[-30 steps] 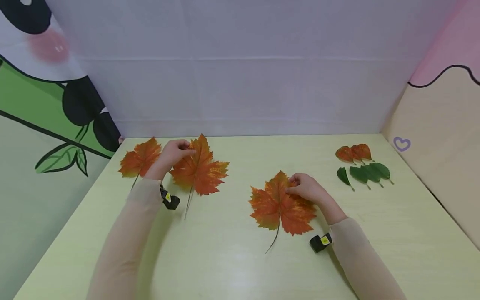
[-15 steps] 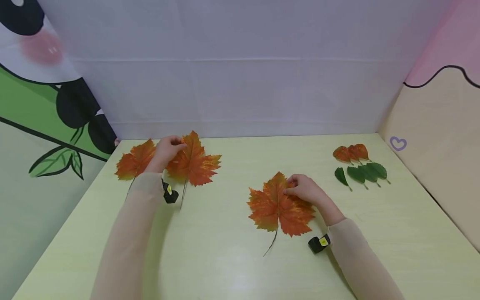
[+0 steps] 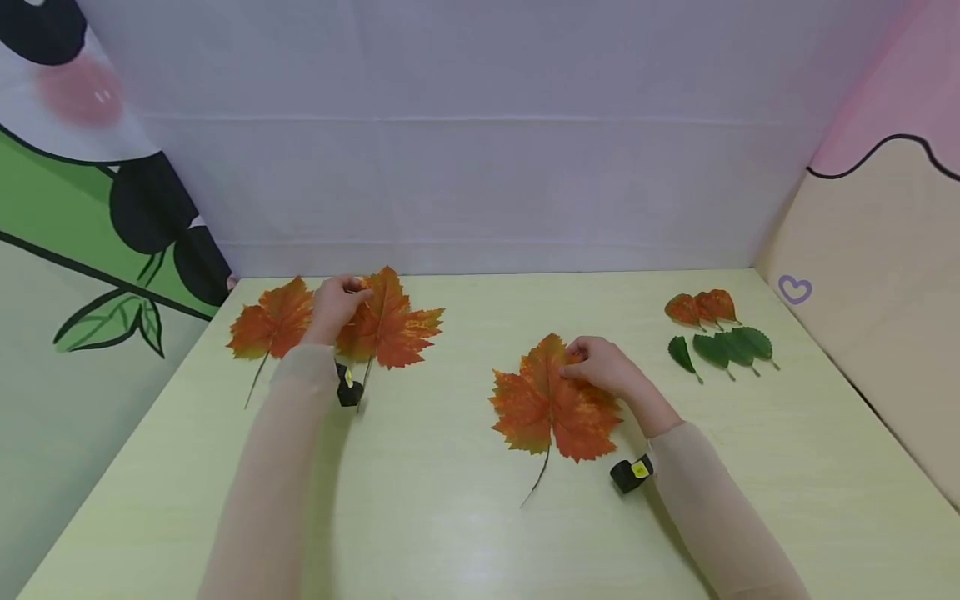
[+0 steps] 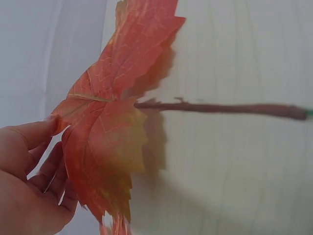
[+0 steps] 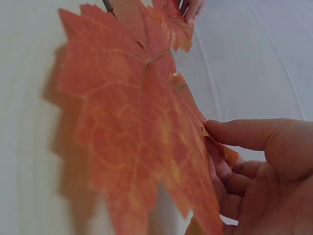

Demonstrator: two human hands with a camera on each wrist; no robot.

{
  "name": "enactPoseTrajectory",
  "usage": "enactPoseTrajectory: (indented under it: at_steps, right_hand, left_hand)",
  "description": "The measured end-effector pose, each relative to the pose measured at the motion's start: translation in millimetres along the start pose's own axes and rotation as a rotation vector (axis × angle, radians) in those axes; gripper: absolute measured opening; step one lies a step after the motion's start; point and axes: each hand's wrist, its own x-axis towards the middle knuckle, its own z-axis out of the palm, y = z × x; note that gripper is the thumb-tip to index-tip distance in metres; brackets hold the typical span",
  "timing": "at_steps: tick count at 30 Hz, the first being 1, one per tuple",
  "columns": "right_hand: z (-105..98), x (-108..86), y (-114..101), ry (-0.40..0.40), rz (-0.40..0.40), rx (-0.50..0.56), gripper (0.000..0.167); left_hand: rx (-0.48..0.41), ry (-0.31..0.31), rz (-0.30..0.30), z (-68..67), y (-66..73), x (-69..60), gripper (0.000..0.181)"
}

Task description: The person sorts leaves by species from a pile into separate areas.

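Observation:
In the head view my left hand [image 3: 335, 308] pinches an orange maple leaf [image 3: 397, 335] near its upper left edge, towards the back left of the table. The left wrist view shows thumb and fingers at that leaf's edge [image 4: 105, 132], its brown stem pointing away from the hand. Right of centre, my right hand [image 3: 606, 367] pinches another orange maple leaf [image 3: 525, 408] by its upper right side; the right wrist view has this leaf [image 5: 132, 107] tilted, casting a shadow on the tabletop. A third maple leaf [image 3: 262, 329] lies at the far left, partly behind the left hand.
On the pale wooden table [image 3: 450, 500], several small green leaves [image 3: 738, 346] lie in a row at the right. Behind them sit small orange-red leaves [image 3: 705, 307]. A lilac cloth wall [image 3: 480, 192] rises along the back edge, with printed panels on both sides.
My left hand has moved its maple leaf slightly back and to the left, near the far-left leaf. My right hand has shifted its leaf slightly towards the back. Both grips stay the same.

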Motion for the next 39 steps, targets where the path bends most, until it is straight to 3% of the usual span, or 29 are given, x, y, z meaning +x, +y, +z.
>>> enactPoseTrajectory:
  at_steps: [13, 23, 32, 39]
  right_hand:
    - [1, 12.2, -12, 0.002, 0.000, -0.029, 0.029]
    - [5, 25.4, -30, -0.024, -0.032, -0.066, 0.029]
    - [3, 54.1, -54, 0.018, -0.070, -0.143, 0.030]
    - [6, 86.6, -64, 0.067, -0.036, -0.202, 0.033]
  left_hand:
    - [0.095, 0.066, -0.084, 9.0, -4.0, 3.6, 0.033]
    - [0.092, 0.095, -0.139, 10.8, -1.4, -1.5, 0.033]
    - [0.094, 0.065, -0.157, 10.7, -2.1, -2.6, 0.036]
    - [0.068, 0.049, -0.158, 10.0, -3.4, -3.0, 0.037]
